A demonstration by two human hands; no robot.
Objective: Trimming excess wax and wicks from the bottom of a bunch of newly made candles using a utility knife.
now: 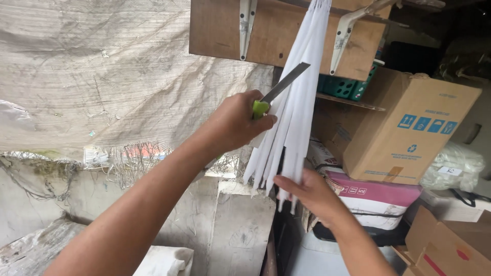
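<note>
Under a wooden shelf point(286, 30) with white metal brackets point(247, 25), a bundle of long white strips point(299, 97) hangs down against a rough, cluttered wall. To the left a worn, frayed woven sheet point(102, 66) covers the wall, and below it stand grey slabs point(240, 230) of stone or concrete.

The left hand point(238, 122) is closed in a fist round the green handle of a knife point(279, 91), whose grey blade slants up across the strips. The right hand point(307, 191) is curled round the lower ends of the strips, fingers pressed together, holding them near their tips.

To the right a thin lower shelf board point(353, 102) carries green plastic crates point(345, 87); what is in them cannot be made out. Beside it a tilted brown cardboard box point(404, 128) bears small blue square symbols on its upper side and a blue round symbol below. It leans on a white box with a pink band point(378, 197). Further right lies a white bundle with a small white label point(452, 168), and at the bottom corner stand more brown cartons point(445, 245), one with a red mark.
</note>
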